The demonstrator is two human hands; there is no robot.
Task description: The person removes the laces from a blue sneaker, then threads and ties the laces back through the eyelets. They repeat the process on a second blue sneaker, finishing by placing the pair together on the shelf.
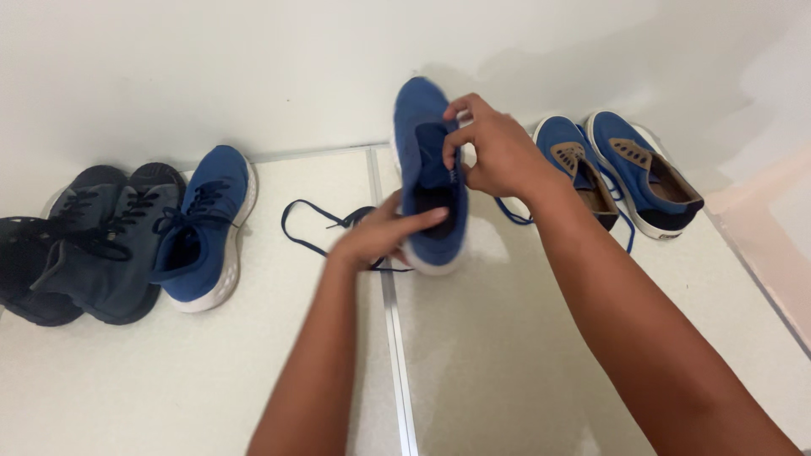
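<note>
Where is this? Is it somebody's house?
Probably a home, a bare spot by a wall. Shoes line the white tiled floor: dark grey lace-up boots, blue canvas sneakers with tan tongues, and a blue knit sneaker held in both hands beside its loose dark blue lace.

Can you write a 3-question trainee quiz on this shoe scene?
1. True or false: the right hand pinches the tongue of the held blue sneaker.
2. Where does the loose dark lace lie? A) on the floor beside the left hand B) threaded through the held sneaker C) on the dark high-tops
3. Fill in: the pair of blue shoes with tan tongues stands on the person's ____ side.

Key: 1 true; 2 A; 3 right.
</note>
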